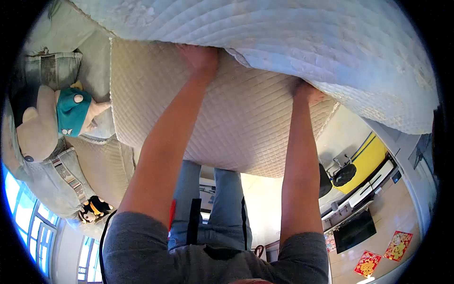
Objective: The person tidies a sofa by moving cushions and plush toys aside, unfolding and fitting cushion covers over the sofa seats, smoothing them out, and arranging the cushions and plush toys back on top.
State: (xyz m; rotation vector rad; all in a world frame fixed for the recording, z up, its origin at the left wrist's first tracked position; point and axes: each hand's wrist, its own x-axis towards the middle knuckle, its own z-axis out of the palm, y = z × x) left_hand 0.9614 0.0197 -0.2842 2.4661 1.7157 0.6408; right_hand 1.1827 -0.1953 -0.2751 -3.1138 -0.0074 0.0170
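Note:
A beige quilted sofa cover (236, 128) with pale trim spreads beneath both arms. Over its far part lies a light blue quilted cover (293, 38), its edge running just beyond the hands. My left hand (201, 57) is at that edge, closed on the blue cover, its fingertips partly hidden by the fabric. Farther right, my right hand (309, 93) is curled at the same edge, fingers wrapped in the blue cover and mostly out of sight.
At left a plush toy (73, 111) in a teal garment lies on pale covers, with a small black plush (94, 209) below it. On the right are a black screen (354, 231), red decorations (398, 245), a yellow panel (362, 163) and a dark round object (344, 175).

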